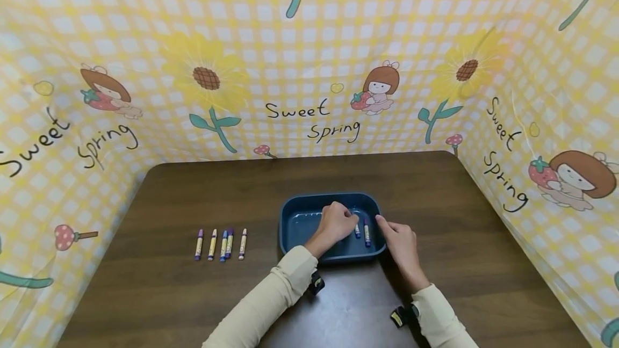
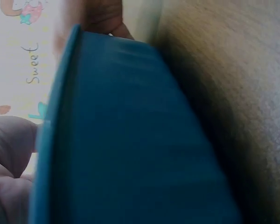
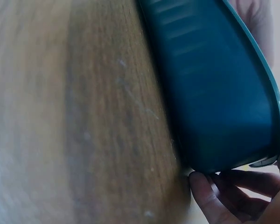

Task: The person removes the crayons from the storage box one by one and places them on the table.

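Note:
A dark blue rectangular tray (image 1: 302, 197) stands on the table. My left hand (image 1: 336, 222) reaches over its front rim, with curled fingers pinching a blue-ended crayon (image 1: 358, 232) inside; the fingertips partly cover it. Beside that one lies another crayon (image 1: 367, 233), purple at the top and blue at the bottom. The right hand (image 1: 402, 243) grips the tray's right end, thumb at the rim. In the right wrist view, its fingers (image 3: 207, 198) touch the outer lower corner of the tray (image 3: 219, 93). The tray wall (image 2: 126, 126) hides the crayons from the left wrist view.
Several crayons stand out on the table left of the tray, among them a purple-tipped crayon (image 1: 199, 245) and a pale-tipped crayon (image 1: 243, 244), roughly in a row. The brown table (image 1: 213, 187) is bordered by a yellow checked cloth (image 1: 290, 58) behind and at both sides.

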